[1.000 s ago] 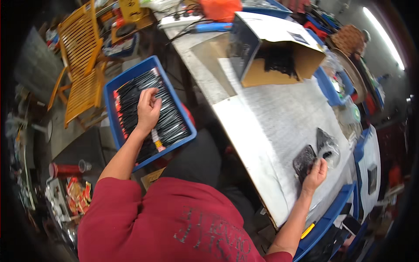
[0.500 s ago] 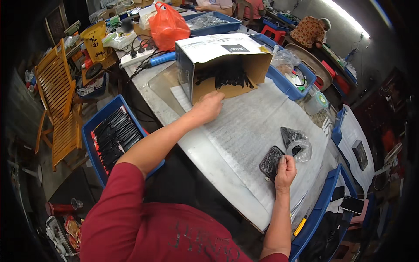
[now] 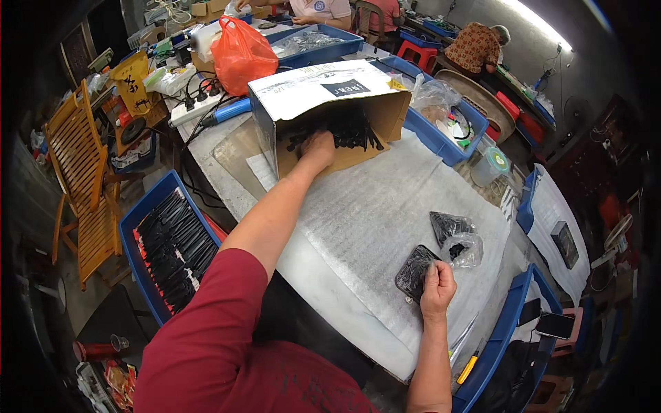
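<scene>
My left hand (image 3: 318, 151) reaches into the open side of a white cardboard box (image 3: 282, 148) lying on the table. Its fingers are hidden against a heap of thin black strips (image 3: 354, 132) inside. Closer to me, my right hand (image 3: 438, 288) is closed, thumb against fingers, at the right edge of a dark rounded-square item (image 3: 413, 272) with a shiny plastic-like surface. Whether anything is pinched in those fingers is too small to make out. Just beyond lies a clear plastic bag (image 3: 454, 237) with small black pieces in it.
A white foam sheet (image 3: 372, 227) covers much of the table. At my left stands a blue tray (image 3: 128, 230) of black strips; another blue tray (image 3: 475, 372) is at my right, near a yellow-handled tool (image 3: 467, 369). A red plastic bag (image 3: 242, 56) and power strip (image 3: 196, 108) sit behind. People work farther back.
My left hand has moved from the box's front edge into the box, onto the black strips. My right hand stays beside the dark item. The whole view has shifted slightly.
</scene>
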Demonstrator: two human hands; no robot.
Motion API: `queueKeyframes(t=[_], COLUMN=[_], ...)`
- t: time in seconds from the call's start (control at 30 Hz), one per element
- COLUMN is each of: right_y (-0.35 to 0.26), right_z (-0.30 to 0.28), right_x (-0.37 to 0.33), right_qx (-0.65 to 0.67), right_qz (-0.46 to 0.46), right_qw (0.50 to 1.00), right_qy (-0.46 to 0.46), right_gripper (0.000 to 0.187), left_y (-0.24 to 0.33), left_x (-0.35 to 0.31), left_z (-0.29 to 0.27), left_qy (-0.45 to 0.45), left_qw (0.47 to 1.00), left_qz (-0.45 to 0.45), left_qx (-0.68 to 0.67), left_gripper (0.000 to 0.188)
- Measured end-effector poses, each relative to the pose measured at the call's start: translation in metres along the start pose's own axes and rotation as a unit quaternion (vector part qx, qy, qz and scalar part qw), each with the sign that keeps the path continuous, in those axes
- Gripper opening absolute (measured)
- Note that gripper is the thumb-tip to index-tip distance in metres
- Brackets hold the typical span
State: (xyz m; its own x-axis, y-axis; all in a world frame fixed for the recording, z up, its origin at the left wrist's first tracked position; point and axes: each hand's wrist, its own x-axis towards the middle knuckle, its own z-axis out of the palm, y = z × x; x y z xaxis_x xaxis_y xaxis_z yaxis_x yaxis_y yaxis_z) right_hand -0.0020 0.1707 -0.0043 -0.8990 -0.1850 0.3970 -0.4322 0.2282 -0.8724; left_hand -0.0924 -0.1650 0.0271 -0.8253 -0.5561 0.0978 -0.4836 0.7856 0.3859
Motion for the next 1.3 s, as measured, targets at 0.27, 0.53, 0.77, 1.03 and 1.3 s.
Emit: queueKeyframes(t=[0.27,0.53,0.77,1.03,1.3], right_y=[0.001,0.0,-0.007,-0.02,-0.014], right_z=[0.001,-0.001,-0.001,0.003,0.0], right_x=[0.002,0.001,0.0,0.006,0.006], right_qx=[-0.012,0.003,-0.027,-0.039,0.082], right_qz=[-0.026,-0.006,-0.033,-0.047,0.026], right_qw=[1.0,1.0,0.999,0.998,0.992], right_qy=[-0.005,-0.003,0.006,-0.032,-0.09], right_gripper=[0.012,0.01,0.008,0.015,0.012], left_y=[-0.027,-0.034,-0.026,0.019,0.045], left_x=[-0.013,-0.052,-0.114,-0.187,-0.21], left_z=[0.018,0.013,-0.005,-0.026,-0.008], left_qy=[0.039,0.037,0.066,-0.101,-0.159], left_qw=[0.995,0.989,0.961,0.891,0.853], left_qz=[0.091,0.138,0.198,0.288,0.358], left_qx=[-0.005,-0.035,-0.181,-0.335,-0.346], left_gripper=[0.022,0.021,0.021,0.016,0.017])
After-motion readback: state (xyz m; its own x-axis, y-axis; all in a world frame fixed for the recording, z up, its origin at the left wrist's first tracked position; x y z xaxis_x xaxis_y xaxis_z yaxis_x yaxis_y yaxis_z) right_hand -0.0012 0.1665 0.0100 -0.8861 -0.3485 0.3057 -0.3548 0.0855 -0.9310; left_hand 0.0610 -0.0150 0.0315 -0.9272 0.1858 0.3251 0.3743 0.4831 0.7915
